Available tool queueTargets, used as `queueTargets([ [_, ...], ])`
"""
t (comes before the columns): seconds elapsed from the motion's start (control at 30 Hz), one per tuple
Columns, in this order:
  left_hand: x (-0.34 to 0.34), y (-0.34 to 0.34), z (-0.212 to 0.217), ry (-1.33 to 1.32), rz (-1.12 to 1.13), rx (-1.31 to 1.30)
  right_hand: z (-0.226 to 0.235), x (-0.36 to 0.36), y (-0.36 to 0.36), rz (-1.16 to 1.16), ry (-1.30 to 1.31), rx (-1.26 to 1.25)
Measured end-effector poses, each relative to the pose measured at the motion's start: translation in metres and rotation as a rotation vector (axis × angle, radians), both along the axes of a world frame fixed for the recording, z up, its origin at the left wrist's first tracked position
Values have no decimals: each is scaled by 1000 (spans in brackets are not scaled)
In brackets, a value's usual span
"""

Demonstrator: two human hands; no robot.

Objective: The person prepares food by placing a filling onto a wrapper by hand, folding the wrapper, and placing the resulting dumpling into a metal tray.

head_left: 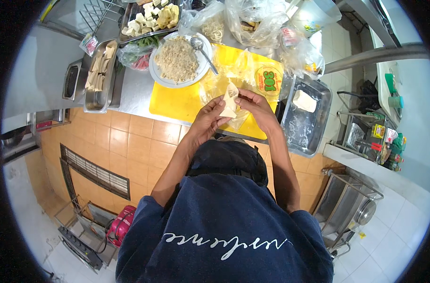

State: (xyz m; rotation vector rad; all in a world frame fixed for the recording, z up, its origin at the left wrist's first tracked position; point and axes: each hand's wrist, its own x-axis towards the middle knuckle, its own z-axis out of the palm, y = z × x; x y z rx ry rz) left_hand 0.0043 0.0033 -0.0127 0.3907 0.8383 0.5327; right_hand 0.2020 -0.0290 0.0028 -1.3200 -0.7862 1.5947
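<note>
The pale wrapper (229,104) is held above the yellow board (170,104), in front of the person's body, between both hands. The left hand (208,114) pinches its left edge, thumb on the near face and the other fingers curled behind; the right hand (255,107) grips the upper right edge between thumb and bent fingers. The wrapper is folded into a narrow pocket with speckled filling showing near its upper end. Its long axis runs almost straight away from the body, leaning slightly right, with the tapered tip pointing at the far side of the table and the broader end toward the person. Just beyond the right hand, clear plastic (248,66) on the board carries a round printed label (270,81) in red, green and yellow. White script lettering (229,243) runs across the navy shirt (224,207), upside down in this view. A small packet (89,44) at the far left bears reddish print too small to make out. Beyond the left hand, a white plate (154,74) holds crumbly filling (178,59) and a spoon (204,55); right of the board, a metal tray (302,134) holds a pale block (304,101).
</note>
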Motion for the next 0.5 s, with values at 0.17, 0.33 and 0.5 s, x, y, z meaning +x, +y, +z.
queueTargets([
  [0.17,3,-5,2,-43,-9,85,-6,-3,-3,-39,20,-69],
  [0.33,3,-7,3,-51,-10,117,14,-13,-1,-118,-114,106],
  [0.5,6,-7,2,-19,-35,184,25,-15,-2,71,-900,458],
])
